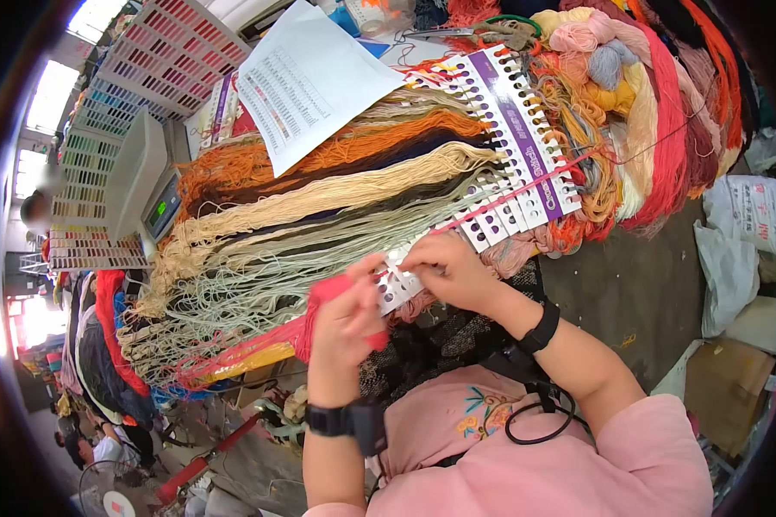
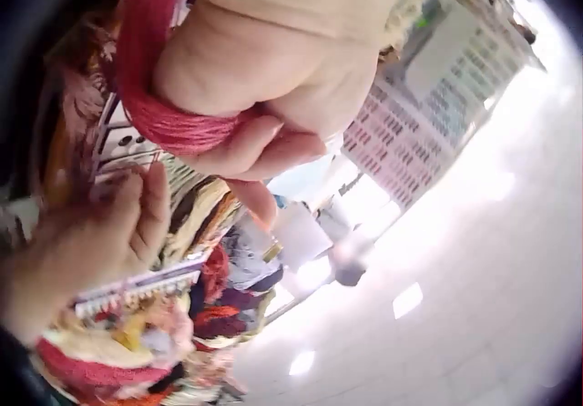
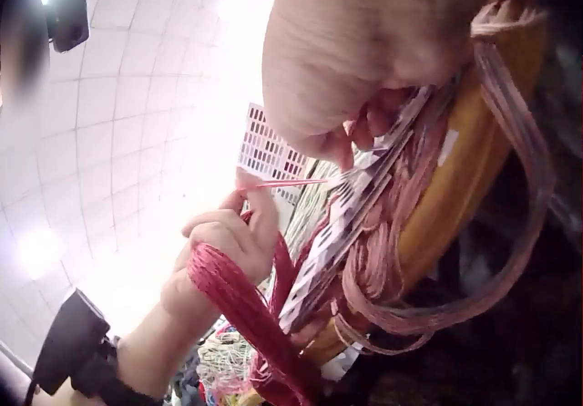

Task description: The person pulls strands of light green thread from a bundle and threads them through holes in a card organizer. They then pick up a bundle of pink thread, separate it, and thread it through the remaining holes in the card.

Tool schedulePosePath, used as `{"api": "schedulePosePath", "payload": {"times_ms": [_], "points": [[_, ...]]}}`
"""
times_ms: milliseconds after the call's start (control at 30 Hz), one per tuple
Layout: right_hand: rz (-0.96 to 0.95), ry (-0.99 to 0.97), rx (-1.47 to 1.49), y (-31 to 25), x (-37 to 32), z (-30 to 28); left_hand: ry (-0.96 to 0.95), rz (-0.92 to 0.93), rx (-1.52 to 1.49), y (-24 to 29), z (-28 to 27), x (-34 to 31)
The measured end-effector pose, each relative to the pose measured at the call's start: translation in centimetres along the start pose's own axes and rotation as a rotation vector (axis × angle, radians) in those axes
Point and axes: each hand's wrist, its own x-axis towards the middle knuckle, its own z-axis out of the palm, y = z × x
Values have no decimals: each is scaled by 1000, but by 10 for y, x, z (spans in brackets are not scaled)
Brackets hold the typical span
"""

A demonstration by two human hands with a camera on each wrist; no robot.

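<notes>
My left hand [image 1: 347, 320] has a skein of pinkish-red thread [image 1: 326, 297] looped around it. A single pink strand [image 3: 282, 184] runs taut from its fingertips toward my right hand, which shows best in the right wrist view. My right hand [image 1: 453, 272] bends its fingers at the lower end of a long white punched card [image 1: 513, 142] with a purple stripe, pinching the strand beside the holes. Part of that grip is hidden behind the knuckles. Another red strand [image 1: 526, 191] crosses the card to the upper right.
Hanks of cream, orange and pale green thread [image 1: 336, 194] spread leftward from the card. A printed sheet [image 1: 306, 86] lies over them. Behind stand a scale [image 1: 159, 211] and a colour chart [image 1: 86, 172]. Pink and red skeins [image 1: 664, 112] pile up at right, above white bags [image 1: 741, 215].
</notes>
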Motion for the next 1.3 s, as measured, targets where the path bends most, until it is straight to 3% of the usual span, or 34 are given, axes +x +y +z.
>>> {"api": "schedulePosePath", "payload": {"times_ms": [33,133,200,233,267,300,400,500,533,567,600,700,733,800,833,867,933,1067,1100,1200,1300], "points": [[102,4,194,2,0,-1,151,-64,270,-6,3,11],[160,30,203,0,2,-6,429,25,1006,-17,10,18],[70,-42,-46,-1,-1,-2,588,16,1064,16,27,-19],[51,-56,-181,-6,-2,0,646,50,904,44,14,-47],[27,-69,-313,-8,-2,2,694,264,703,67,16,-73],[44,-80,-328,-7,-3,5,444,396,592,115,-31,-117],[45,-72,-352,-7,-1,11,924,905,-46,168,-78,-200],[3,-45,-366,-6,-1,13,789,715,299,127,-60,-207],[2,-51,-374,-7,-3,13,893,673,358,82,-9,-165],[-6,-2,-348,-12,-2,13,692,480,456,56,-13,-151],[-4,7,-295,-18,-3,12,623,393,478,29,0,-132],[70,42,-11,-39,-10,9,352,348,379,-18,19,-82],[137,-18,106,-47,-15,10,257,349,350,-25,23,-71],[274,-127,340,-65,-22,15,305,350,334,-38,36,-56],[403,-145,624,-80,-21,17,329,348,329,-41,40,-53],[663,-218,803,-92,-20,18,291,313,370,-42,38,-54],[693,-222,905,-93,-21,26,220,246,453,-41,34,-59],[678,-206,1005,-96,-19,26,9,259,181,-31,25,-70],[670,-200,1006,-95,-20,26,24,269,140,-31,27,-71],[672,-159,1006,-95,-24,23,232,387,508,-47,25,-67],[662,-119,1043,-95,-24,16,193,336,239,-45,29,-64]]}}
